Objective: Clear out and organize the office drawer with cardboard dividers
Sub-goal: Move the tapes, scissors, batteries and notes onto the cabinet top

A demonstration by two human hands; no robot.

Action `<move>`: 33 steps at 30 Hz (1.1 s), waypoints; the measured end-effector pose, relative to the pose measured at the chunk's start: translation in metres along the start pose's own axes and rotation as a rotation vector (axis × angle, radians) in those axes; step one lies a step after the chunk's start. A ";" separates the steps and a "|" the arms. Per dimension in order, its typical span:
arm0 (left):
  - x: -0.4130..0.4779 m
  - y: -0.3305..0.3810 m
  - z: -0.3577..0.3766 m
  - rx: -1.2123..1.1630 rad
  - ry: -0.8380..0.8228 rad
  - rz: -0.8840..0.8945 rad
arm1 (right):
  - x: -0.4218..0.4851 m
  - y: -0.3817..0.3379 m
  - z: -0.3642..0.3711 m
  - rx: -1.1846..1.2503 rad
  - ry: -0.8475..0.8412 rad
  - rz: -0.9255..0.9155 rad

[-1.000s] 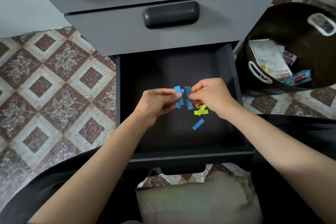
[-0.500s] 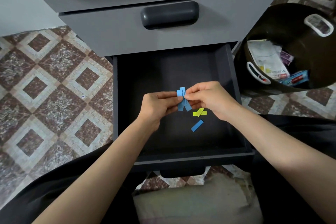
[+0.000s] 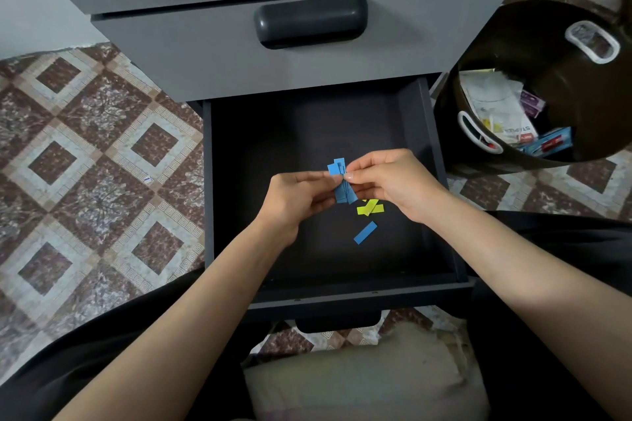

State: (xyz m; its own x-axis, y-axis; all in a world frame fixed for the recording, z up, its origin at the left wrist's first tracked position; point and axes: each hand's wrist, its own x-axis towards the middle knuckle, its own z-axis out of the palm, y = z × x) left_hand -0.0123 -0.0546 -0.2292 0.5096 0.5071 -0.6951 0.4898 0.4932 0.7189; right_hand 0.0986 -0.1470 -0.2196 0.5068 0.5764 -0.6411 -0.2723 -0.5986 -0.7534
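Observation:
The dark lower drawer (image 3: pixel 441 161) stands pulled open in front of me. Above its middle, my left hand (image 3: pixel 294 202) and my right hand (image 3: pixel 393 178) meet and both pinch a small bunch of blue paper strips (image 3: pixel 340 178). On the drawer floor just below my right hand lie a few yellow-green strips (image 3: pixel 370 208). A single blue strip (image 3: pixel 365 232) lies a little nearer to me.
A shut grey drawer with a dark handle (image 3: pixel 310 21) sits above. To the right stands a dark bin (image 3: pixel 554 44) holding papers and small packets. Patterned floor tiles (image 3: pixel 95 164) spread to the left. A beige cushion (image 3: pixel 362 383) lies under the drawer front.
The blue strips have been gathered into a tighter bunch between both hands. The loose strips on the drawer floor lie where they were.

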 end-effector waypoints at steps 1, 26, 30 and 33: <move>0.001 0.000 0.000 0.001 -0.001 -0.003 | 0.000 0.000 0.000 -0.001 0.002 -0.002; 0.012 -0.001 -0.013 -0.026 0.020 -0.036 | 0.019 0.088 0.014 -1.219 -0.078 -0.110; 0.010 -0.002 -0.011 -0.037 -0.025 -0.033 | 0.020 0.082 0.019 -1.123 -0.028 -0.057; 0.009 -0.003 -0.009 -0.016 -0.061 -0.022 | 0.023 0.063 0.024 -0.667 0.116 0.050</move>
State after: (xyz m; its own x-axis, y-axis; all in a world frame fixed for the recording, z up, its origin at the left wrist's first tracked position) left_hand -0.0156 -0.0453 -0.2371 0.5414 0.4520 -0.7089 0.4904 0.5151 0.7030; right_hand 0.0734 -0.1581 -0.2858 0.6011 0.4978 -0.6252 0.2465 -0.8597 -0.4474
